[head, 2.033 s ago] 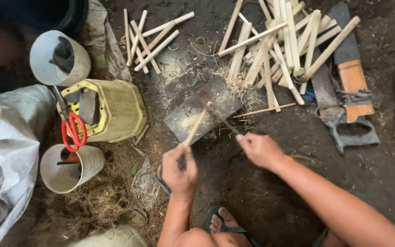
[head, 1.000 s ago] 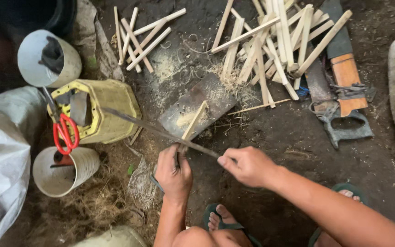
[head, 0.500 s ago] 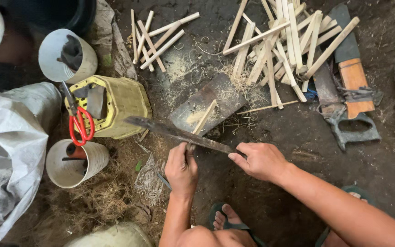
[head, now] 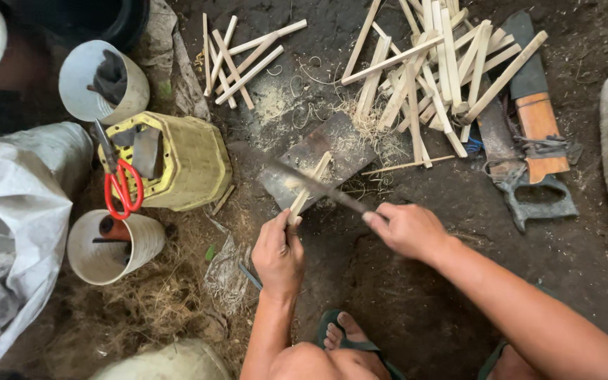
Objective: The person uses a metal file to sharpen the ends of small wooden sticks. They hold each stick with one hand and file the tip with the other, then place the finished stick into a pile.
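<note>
While the blade crosses the stick, these lines hold, each place told from the dark flat chopping slab (head: 332, 151) on the earth floor:

Stick: a pale, thin split-bamboo stick (head: 309, 186) stands tilted with its far end on the slab, its near end running off the slab's near edge into the left hand

Left hand: the left hand (head: 279, 253) sits just below the slab's near edge; its fingers are curled tight about the stick's lower end; I judge the grip should stay low, well clear of the edge

Right hand: the right hand (head: 406, 229), near the slab's right corner, is closed in a fist round the handle of a long dark knife (head: 297, 179); the blade lies blurred across the slab, touching or just over the stick

Stroke: shaving goes best, I judge, with the edge shallow and pushed away from the body; the stick braced firm on the slab

Hazard: a sandalled foot (head: 346, 334) lies well below the slab; a slipped blade should run away from it

Stock: loose pale bamboo sticks (head: 431, 70) lie piled beyond the slab's far right corner
</note>
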